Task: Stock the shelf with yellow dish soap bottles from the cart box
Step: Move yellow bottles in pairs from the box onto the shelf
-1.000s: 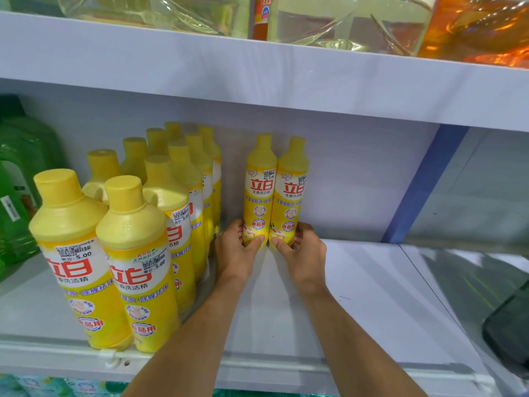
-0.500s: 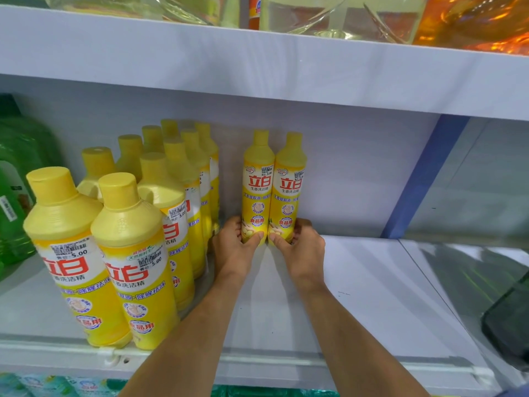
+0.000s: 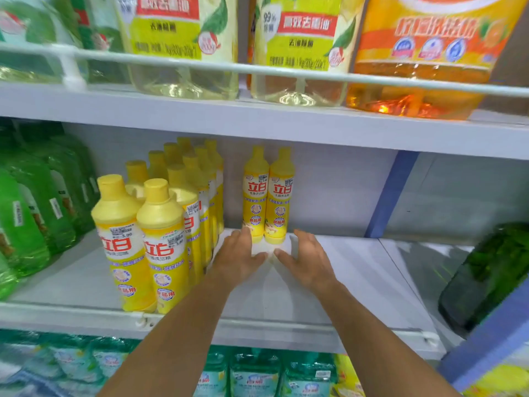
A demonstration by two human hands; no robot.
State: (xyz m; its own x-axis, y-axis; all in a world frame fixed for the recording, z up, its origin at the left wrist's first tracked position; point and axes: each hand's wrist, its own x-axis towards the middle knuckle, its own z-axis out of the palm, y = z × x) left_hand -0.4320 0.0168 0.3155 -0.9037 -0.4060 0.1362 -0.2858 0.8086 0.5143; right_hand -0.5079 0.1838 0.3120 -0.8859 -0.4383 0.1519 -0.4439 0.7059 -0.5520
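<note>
Two yellow dish soap bottles (image 3: 267, 196) stand upright side by side at the back of the white middle shelf (image 3: 343, 282). My left hand (image 3: 237, 259) and my right hand (image 3: 306, 262) hover just in front of them with fingers spread, holding nothing. The left fingertips reach the foot of the left bottle. Two rows of several yellow bottles (image 3: 160, 233) fill the shelf to the left, running from front to back. The cart box is out of view.
Green bottles (image 3: 34, 210) stand at the shelf's far left. Large refill bottles (image 3: 297, 44) sit on the upper shelf behind a white rail. A blue upright (image 3: 389, 196) divides the bays; a dark green bottle (image 3: 486, 276) lies at right. Teal packs (image 3: 252, 373) fill the shelf below.
Both hands have let go of the two back bottles and drawn back toward me, fingers opening. The camera has pulled back and tilted, showing the upper and lower shelves.
</note>
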